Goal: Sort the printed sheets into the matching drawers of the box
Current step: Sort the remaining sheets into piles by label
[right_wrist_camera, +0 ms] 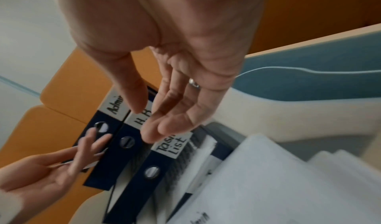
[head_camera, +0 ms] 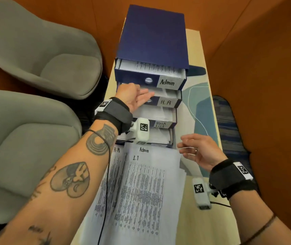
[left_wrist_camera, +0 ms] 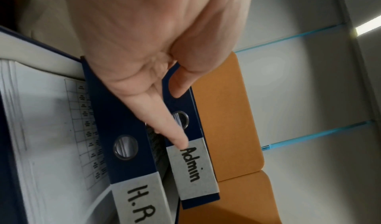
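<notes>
The left hand point(head_camera: 134, 98) reaches forward at about twelve o'clock, palm up, fingers straight and relaxed against the front of the Admin drawer point(head_camera: 151, 80), holding nothing. The left wrist view shows one fingertip point(left_wrist_camera: 181, 143) at the edge of the Admin label point(left_wrist_camera: 192, 167), a placement that suits nudging that drawer or steadying it. Whether the hand pushes or merely rests there I cannot tell.

The right hand point(head_camera: 197, 151) hovers at two o'clock of the paper pile, fingers loosely spread and empty, probably poised to lift the next sheet.

The printed sheets point(head_camera: 141, 188) lie fanned on the table point(head_camera: 203, 227) at six o'clock of the box, headings exposed: "H.R", "Admin" and "I.T". The fanning lets each heading be read against the drawer labels.

The blue drawer box point(head_camera: 151, 36) stands at twelve o'clock, its drawers stepped out like stairs, so all are open at once: Admin on top, then the H.R drawer point(head_camera: 166, 101), then the Task List drawer point(head_camera: 160, 124), each already holding paper. A lowest drawer point(head_camera: 160, 138) shows paper, its label hidden.
</notes>
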Demonstrator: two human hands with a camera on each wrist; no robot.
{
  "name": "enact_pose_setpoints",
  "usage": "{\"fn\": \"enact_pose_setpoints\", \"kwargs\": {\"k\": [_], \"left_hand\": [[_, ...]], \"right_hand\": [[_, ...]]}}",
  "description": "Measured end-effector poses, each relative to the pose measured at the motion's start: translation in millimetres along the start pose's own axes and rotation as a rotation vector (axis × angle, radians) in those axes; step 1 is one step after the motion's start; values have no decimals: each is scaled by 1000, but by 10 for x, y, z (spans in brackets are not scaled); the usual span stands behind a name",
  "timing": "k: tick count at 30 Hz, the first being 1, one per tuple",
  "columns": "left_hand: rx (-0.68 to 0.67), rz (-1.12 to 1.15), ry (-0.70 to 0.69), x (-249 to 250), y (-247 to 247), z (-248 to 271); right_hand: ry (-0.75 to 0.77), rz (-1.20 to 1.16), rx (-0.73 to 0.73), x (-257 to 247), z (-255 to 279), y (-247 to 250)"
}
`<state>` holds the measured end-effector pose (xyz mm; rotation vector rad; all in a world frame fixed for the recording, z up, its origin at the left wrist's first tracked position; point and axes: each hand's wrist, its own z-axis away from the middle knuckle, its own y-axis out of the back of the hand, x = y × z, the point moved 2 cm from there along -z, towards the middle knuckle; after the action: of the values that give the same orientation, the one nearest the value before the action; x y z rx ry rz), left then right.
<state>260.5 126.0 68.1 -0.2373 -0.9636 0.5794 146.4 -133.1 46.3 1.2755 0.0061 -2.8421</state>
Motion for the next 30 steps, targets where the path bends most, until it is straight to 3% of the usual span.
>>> {"fn": "enact_pose_setpoints", "kwargs": {"k": [3, 6, 9, 11, 15, 20, 22, 26, 30], "left_hand": [[9, -72, -136, -63, 150, 308], [127, -479, -189, -583, 643, 564], [211, -1178, 33, -1460, 1231, 667], [182, -1411, 136, -1912, 1428, 758], [299, -1436, -7, -2159, 1509, 937], [336, -1426, 2, -2161, 1513, 1104], [285, -1325, 15, -2187, 1519, 1150], [83, -1120, 111, -2268, 1507, 1192], [81, -1051, 117, -2278, 1495, 1224]], "right_hand": [[-35, 67, 82, 368, -3, 214], [-108, 256, 183, 900, -26, 326], [-188, 415, 217, 1380, -130, 311], [-193, 544, 245, 1562, -195, 237], [-168, 612, 265, 1703, -245, 82], [-96, 576, 378, 1686, -227, 150], [-44, 490, 382, 1717, -214, 237], [51, 207, 223, 1768, -149, 390], [59, 34, 169, 1791, -98, 551]]}}
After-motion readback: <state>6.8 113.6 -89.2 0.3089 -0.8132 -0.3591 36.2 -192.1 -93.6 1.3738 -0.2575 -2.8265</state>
